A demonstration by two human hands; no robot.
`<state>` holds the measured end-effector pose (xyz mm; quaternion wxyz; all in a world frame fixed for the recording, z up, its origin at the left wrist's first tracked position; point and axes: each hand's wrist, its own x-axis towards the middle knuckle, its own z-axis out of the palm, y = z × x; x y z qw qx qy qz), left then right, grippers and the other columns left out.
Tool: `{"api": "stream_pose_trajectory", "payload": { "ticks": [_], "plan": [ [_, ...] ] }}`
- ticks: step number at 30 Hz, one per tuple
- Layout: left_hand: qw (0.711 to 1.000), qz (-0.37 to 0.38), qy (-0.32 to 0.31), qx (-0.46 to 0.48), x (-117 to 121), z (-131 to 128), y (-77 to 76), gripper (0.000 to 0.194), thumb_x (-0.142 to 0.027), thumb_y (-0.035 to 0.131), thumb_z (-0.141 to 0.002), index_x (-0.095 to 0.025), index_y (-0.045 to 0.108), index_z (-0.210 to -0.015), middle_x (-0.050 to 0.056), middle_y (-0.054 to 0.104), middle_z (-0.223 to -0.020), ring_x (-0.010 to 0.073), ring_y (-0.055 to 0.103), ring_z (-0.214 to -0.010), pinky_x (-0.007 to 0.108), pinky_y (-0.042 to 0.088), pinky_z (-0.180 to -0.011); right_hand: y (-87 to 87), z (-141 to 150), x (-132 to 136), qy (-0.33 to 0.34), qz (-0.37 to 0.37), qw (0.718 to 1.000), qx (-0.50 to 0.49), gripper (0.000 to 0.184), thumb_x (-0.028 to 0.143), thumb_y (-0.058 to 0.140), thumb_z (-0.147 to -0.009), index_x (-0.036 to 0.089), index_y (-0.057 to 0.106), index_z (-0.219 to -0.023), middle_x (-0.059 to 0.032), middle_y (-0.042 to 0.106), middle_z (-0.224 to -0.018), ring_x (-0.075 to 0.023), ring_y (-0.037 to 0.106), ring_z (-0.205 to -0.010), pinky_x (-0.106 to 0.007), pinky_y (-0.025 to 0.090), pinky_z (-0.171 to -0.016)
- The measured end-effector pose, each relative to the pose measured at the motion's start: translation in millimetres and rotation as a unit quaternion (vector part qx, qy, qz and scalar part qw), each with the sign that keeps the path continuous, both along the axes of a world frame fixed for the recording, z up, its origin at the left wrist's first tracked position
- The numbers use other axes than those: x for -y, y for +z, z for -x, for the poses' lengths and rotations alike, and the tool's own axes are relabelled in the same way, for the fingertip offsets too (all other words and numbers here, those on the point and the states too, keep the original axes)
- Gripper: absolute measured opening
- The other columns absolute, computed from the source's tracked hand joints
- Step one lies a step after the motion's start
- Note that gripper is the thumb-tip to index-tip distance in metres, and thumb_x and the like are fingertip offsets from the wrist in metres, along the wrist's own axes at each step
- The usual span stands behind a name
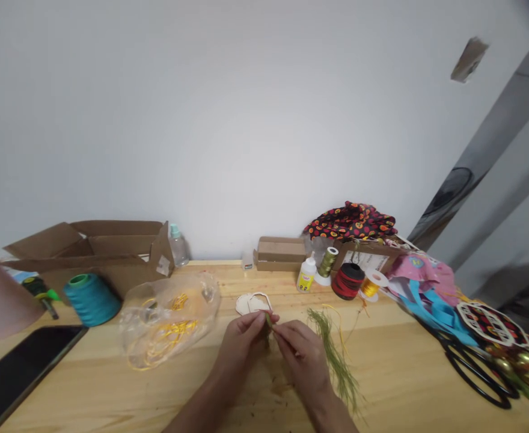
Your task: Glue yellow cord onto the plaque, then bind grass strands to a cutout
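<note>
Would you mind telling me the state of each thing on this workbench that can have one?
Left hand, pinching the small green bundle
Right hand, pinching the same bundle
Loose green strands, spread out beside the right hand
Cardboard box, flaps open
Clear plastic bag, holding gold cord
Glue bottle, upright, capped
Teal thread cone, wound full
Black tablet, screen dark

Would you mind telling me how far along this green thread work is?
Done: a patterned lattice ornament at the right looks finished. In hand: the left hand and right hand pinch green thread, its strands trailing over the wooden table. Left: the pale cut-out frame lies apart, and gold cord sits in a clear plastic bag.
</note>
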<state>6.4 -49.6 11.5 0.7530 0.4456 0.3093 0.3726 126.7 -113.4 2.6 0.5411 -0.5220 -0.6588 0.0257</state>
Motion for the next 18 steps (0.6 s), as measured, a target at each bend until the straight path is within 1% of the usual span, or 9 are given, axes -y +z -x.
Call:
{"api": "stream_pose_trajectory", "payload": {
  "ticks": [4,8,11,14,18],
  "plan": [
    [0.998,0.049,-0.021,0.044,1.8,-1.1,1.1,0.025,-0.034,0.059,-0.071,-0.012,0.067,-0.080,0.009,0.068,-0.078,0.0171,0.061,-0.075,0.027,0.044,-0.072,-3.3,-0.3,-2.8,-0.022,-0.010,0.998,0.056,0.022,0.011,0.047,-0.080,0.018,0.064,-0.091,-0.0078,0.066,-0.075,-0.0153,0.060,-0.069,-0.026,0.049,-0.060],
    [0.994,0.073,-0.033,0.077,2.7,-1.8,1.0,0.025,-0.033,0.057,-0.071,-0.012,0.066,-0.082,0.010,0.068,-0.083,0.0196,0.060,-0.082,0.029,0.044,-0.075,-6.1,-0.6,-4.4,-0.031,0.000,0.997,0.071,0.023,0.012,0.046,-0.080,0.020,0.064,-0.092,-0.0074,0.066,-0.076,-0.0156,0.059,-0.069,-0.027,0.049,-0.060],
    [0.992,0.076,-0.040,0.088,3.5,-2.6,0.8,0.023,-0.030,0.060,-0.069,-0.013,0.066,-0.084,0.009,0.067,-0.085,0.0194,0.059,-0.085,0.029,0.043,-0.078,-6.5,-0.8,-4.5,-0.033,0.005,0.997,0.069,0.024,0.013,0.045,-0.080,0.020,0.063,-0.094,-0.0071,0.065,-0.076,-0.0158,0.060,-0.071,-0.027,0.049,-0.061],
    [0.993,0.070,-0.041,0.086,4.5,-4.1,1.1,0.022,-0.027,0.066,-0.064,-0.013,0.066,-0.082,0.008,0.067,-0.084,0.0168,0.059,-0.080,0.026,0.043,-0.075,-6.1,-0.6,-4.2,-0.029,0.008,0.997,0.068,0.023,0.012,0.045,-0.081,0.020,0.063,-0.093,-0.0074,0.065,-0.077,-0.0158,0.060,-0.072,-0.027,0.049,-0.062],
    [0.995,0.057,-0.039,0.073,4.4,-4.9,1.9,0.024,-0.031,0.068,-0.063,-0.013,0.067,-0.080,0.006,0.066,-0.080,0.0152,0.058,-0.076,0.025,0.042,-0.074,-5.2,0.7,-3.1,-0.033,0.008,0.997,0.063,0.021,0.011,0.045,-0.080,0.019,0.062,-0.090,-0.0074,0.065,-0.076,-0.0152,0.059,-0.072,-0.026,0.049,-0.062]
  ]
}}
